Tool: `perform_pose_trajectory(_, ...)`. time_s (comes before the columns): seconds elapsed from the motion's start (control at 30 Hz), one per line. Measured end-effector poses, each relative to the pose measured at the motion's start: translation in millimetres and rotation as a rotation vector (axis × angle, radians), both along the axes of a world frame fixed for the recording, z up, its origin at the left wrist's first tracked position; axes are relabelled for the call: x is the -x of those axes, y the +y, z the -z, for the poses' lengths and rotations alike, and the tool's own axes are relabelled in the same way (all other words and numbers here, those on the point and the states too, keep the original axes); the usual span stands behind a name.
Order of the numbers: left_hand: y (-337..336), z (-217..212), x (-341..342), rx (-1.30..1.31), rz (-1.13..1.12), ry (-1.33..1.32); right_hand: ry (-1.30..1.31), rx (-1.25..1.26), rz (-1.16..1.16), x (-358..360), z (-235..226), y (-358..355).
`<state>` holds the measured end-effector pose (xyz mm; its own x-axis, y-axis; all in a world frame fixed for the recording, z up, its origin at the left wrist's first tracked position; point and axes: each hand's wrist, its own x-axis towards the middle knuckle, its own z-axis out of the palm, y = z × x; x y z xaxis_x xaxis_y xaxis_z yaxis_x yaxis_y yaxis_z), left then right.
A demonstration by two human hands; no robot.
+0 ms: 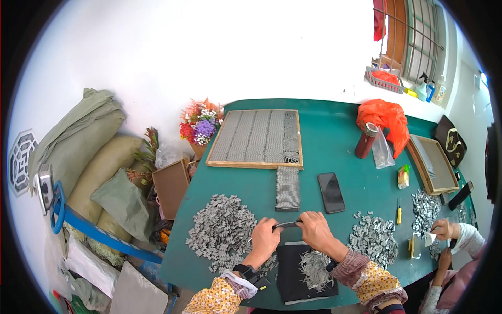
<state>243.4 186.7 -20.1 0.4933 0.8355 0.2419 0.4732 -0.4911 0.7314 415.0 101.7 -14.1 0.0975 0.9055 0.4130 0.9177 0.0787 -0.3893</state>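
Between my left hand (265,242) and my right hand (317,233) a short dark grey strip (287,224) is stretched, bowed slightly upward, one end pinched in each hand. My fingers are closed on it above the front of the green table. A heap of small grey metal links (218,229) lies beside my left hand. Below the hands, thin silvery pins (317,273) are piled on a black cloth (289,272). A row of grey linked strips (287,189) lies just beyond my hands, touching the wooden-edged tray (251,137) full of similar strips.
Right of the strips lies a black phone (331,192). Another heap of links (374,239), a yellow-handled screwdriver (399,215), a red flask (366,141) and an orange bag (385,119) stand further right. A co-worker's hands (445,230) work at the right edge. Sacks (78,136) fill the left.
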Motion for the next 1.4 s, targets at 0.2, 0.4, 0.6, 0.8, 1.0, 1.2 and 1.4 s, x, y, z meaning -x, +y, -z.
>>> perform_pose_trajectory(0.2, 24.2, 17.5, -28.3, -0.069, -0.056, 0.128, -0.105, -0.006, 0.025, -20.8, 19.4, 30.2)
perform_pose_trajectory(0.4, 43.3, 23.5, -38.9, -0.005, -0.149, 0.136, -0.149, 0.024, 0.123, -30.0, 24.3, 41.9)
perform_pose_trajectory(0.6, 48.1, 29.1, -28.7, 0.0, -0.105, 0.082, -0.146, 0.021, 0.148, -33.6, 22.3, 35.1)
perform_pose_trajectory(0.8, 40.1, 21.2, -32.8, -0.024, -0.127, 0.113, -0.181, 0.089, 0.176, -25.9, 15.3, 28.0)
perform_pose_trajectory(1.0, 42.8, 29.5, -37.9, -0.019, -0.177, 0.138, -0.22, 0.179, 0.234, -22.3, 28.9, 44.1)
perform_pose_trajectory(1.2, 52.2, 33.5, -34.1, -0.016, -0.128, 0.102, -0.147, 0.148, 0.235, -31.1, 29.6, 44.0)
perform_pose_trajectory(1.4, 53.1, 39.5, -27.2, 0.029, -0.086, 0.033, -0.18, 0.109, 0.163, -27.7, 12.6, 26.0)
